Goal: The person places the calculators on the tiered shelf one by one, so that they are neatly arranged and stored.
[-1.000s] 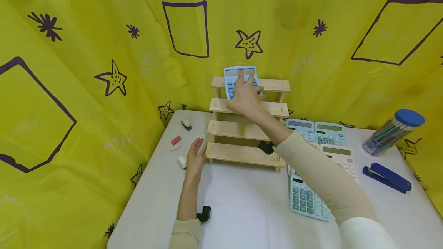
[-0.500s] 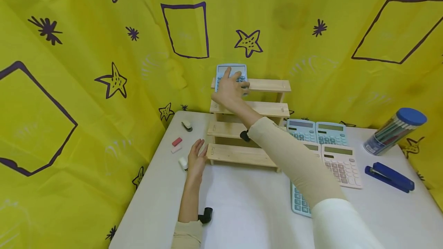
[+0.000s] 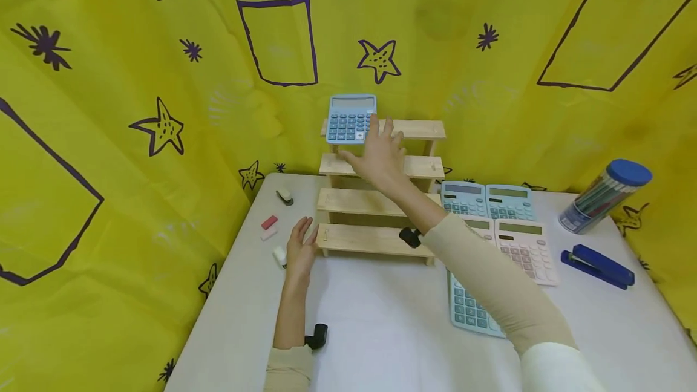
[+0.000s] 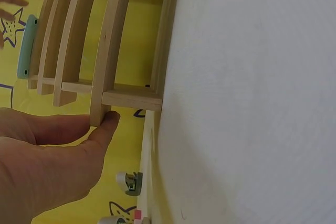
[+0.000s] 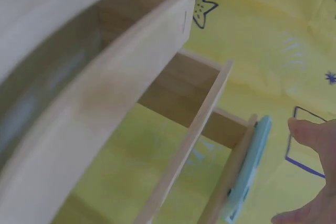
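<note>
A light blue calculator leans at the left end of the top step of a four-tier wooden stand. My right hand, fingers spread, is beside the calculator's lower right corner and overlaps it slightly in the head view. The right wrist view shows a gap between that hand's fingers and the calculator. My left hand is at the left end of the stand's lowest step. In the left wrist view its thumb and a finger pinch the end of that board.
Several blue and pink calculators lie right of the stand, partly under my right sleeve. Beyond them are a blue stapler and a blue-lidded tub of pencils. A small stapler, a red eraser and other small items lie at the left.
My right hand carried the light blue calculator left along the top step, then let it go and drew back to the right with fingers spread. My left hand stays at the stand.
</note>
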Tool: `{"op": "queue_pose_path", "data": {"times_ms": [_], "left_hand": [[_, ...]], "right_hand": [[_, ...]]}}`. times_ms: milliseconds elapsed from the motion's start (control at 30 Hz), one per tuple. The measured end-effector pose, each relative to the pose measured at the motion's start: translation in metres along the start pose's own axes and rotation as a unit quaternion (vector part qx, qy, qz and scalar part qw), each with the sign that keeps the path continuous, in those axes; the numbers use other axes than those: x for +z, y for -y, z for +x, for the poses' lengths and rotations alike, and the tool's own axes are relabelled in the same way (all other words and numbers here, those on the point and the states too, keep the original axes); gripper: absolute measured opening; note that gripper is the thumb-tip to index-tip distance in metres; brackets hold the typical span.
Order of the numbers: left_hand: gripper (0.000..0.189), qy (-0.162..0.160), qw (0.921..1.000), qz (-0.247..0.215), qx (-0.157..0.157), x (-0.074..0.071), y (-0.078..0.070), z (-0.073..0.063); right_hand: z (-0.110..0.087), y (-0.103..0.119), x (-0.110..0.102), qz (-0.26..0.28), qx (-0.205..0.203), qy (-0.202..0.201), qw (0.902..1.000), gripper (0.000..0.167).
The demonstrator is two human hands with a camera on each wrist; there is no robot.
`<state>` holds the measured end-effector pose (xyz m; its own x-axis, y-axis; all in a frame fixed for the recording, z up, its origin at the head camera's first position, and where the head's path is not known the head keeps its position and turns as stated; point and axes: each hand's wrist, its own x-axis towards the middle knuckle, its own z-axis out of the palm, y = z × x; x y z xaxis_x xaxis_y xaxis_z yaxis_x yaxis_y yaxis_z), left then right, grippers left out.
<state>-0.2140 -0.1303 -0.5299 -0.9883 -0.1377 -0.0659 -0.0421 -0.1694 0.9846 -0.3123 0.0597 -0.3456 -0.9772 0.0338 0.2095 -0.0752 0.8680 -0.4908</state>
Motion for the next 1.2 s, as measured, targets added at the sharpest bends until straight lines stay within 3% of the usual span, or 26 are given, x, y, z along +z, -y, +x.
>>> {"op": "queue_pose_path", "data": {"times_ms": [333, 733, 967, 1200], "left_hand": [[0.080, 0.007, 0.9999, -0.009, -0.008, 0.001, -0.002, -0.004], [0.079, 0.005, 0.9998, -0.017, -0.005, 0.001, -0.001, 0.000], [0.079, 0.007, 0.9996, -0.026, -0.006, 0.001, -0.002, 0.001], [0.078, 0.006, 0.9996, -0.025, -0.013, 0.000, 0.001, -0.001]], "right_hand": [[-0.095, -0.080, -0.022, 0.001, -0.023, 0.000, 0.9997, 0.102], [-0.199, -0.160, -0.022, -0.025, 0.035, 0.035, 0.9984, 0.107], [-0.242, -0.195, -0.009, -0.045, 0.097, 0.071, 0.9917, 0.124], [-0.264, -0.214, 0.004, -0.032, 0.128, 0.086, 0.9875, 0.135]]}}
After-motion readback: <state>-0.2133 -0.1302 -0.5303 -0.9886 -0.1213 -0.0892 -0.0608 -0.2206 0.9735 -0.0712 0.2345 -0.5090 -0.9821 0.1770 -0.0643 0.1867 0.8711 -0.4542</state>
